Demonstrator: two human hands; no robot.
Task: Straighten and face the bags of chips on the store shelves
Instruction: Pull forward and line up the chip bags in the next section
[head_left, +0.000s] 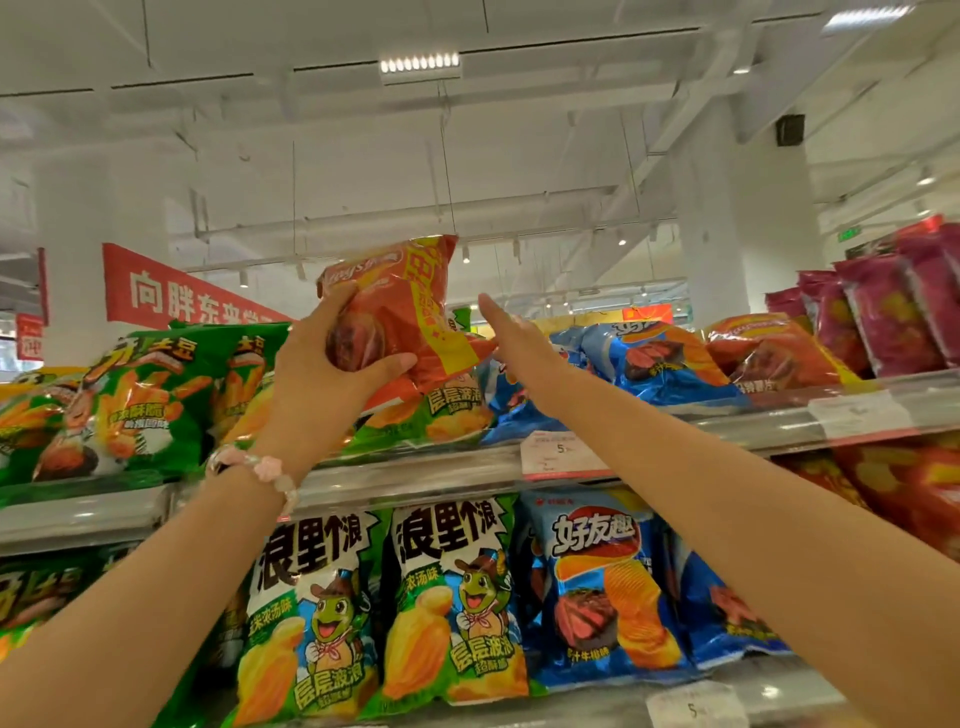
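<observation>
Orange bag (402, 306) — left hand (322, 384)

The right hand (511, 332) hides its fingertips behind the orange chip bag (400, 312). Price tag (561, 454) print on the top shelf's front edge (415, 480) is illegible (too small). Frame edges crop both forearms.

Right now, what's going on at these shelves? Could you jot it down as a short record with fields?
place: snack aisle, top shelf and the shelf below
left hand: grips an orange chip bag, lifted above the top shelf
right hand: fingers straight, reaching toward the bag, holding nothing
top shelf bags: green bags, blue bags lying tilted
lower shelf: green and blue bags standing, fronts out
wrist: pink bracelet on the left
</observation>
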